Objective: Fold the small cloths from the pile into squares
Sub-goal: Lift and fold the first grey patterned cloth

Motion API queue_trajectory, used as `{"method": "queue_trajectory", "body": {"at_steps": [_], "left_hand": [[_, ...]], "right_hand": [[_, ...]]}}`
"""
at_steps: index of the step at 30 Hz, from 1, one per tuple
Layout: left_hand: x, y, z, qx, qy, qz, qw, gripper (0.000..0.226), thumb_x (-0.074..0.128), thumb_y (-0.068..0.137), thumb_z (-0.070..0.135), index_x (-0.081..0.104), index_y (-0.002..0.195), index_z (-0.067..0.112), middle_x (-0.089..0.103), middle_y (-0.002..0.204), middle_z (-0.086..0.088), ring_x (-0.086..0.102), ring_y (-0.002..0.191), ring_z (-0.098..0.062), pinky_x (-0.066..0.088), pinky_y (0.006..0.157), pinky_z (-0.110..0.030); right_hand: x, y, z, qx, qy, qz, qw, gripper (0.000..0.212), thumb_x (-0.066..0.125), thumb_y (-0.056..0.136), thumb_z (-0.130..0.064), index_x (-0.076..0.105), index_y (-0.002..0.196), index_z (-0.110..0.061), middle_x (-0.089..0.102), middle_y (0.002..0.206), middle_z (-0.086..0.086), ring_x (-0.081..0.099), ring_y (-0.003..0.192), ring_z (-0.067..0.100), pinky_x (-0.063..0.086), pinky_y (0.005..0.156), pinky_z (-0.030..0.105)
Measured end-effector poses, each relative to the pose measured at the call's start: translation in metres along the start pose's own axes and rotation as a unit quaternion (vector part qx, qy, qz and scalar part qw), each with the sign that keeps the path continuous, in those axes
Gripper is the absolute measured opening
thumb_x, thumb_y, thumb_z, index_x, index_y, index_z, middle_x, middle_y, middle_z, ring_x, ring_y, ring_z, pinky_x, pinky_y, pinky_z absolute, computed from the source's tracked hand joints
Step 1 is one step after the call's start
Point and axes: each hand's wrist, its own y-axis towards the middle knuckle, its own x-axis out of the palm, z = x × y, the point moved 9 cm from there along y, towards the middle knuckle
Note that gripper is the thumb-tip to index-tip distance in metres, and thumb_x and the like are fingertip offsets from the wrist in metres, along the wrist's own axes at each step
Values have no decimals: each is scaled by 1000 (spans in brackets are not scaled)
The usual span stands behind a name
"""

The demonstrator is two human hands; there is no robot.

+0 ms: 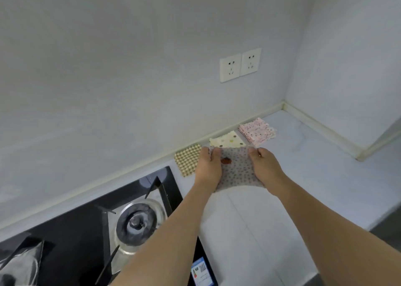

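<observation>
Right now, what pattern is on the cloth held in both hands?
Greyish-pink with small dark dots and one reddish-brown motif, on the cloth; the head view shows it.

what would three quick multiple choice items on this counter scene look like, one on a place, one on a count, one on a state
1. The checked cloth lies:
A) beside the stove
B) in a drawer
C) on the floor

2. Wall sockets in view:
A) one
B) two
C) four

3. The grey dotted cloth is:
A) lying untouched
B) held by both hands
C) hanging on a hook

Answers:
1 A, it lies on the counter next to the stove.
2 B, two plates sit side by side.
3 B, the left hand and right hand grip its far corners.
</observation>
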Motion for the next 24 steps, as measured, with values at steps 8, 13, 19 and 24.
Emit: {"method": "queue_trajectory", "body": {"at_steps": [8,13,19,24], "left_hand": [[140,117,22,-52,9,-23,998,30,44,98,34,34,75,19,46,76,-8,46,71,-19,36,58,-34],[211,186,26,-123,-83,-20,989,17,52,97,27,51,88,13,63,86,-15,62,78,-26,54,67,-40],[282,270,32,-153,-104,-11,983,32,56,94,17,36,69,20,37,63,-4,34,61,-17,31,56,-32],[323,326,29,-149,-85,5,985,22,56,92,16,48,71,17,54,75,-11,49,70,-21,42,66,-36]], "right_hand": [[-91,156,57,145,189,-50,970,33,46,99,-40,58,110,-11,64,106,8,62,94,24,51,69,31],[-129,227,82,231,362,-81,900,20,54,96,-29,62,101,-12,68,97,10,65,85,22,50,69,34],[-166,312,102,245,458,-20,854,21,52,93,-19,56,111,-10,63,102,11,63,95,27,50,89,46],[-181,370,129,230,422,31,877,32,46,93,3,52,122,-8,64,99,11,62,97,28,49,95,42]]}}
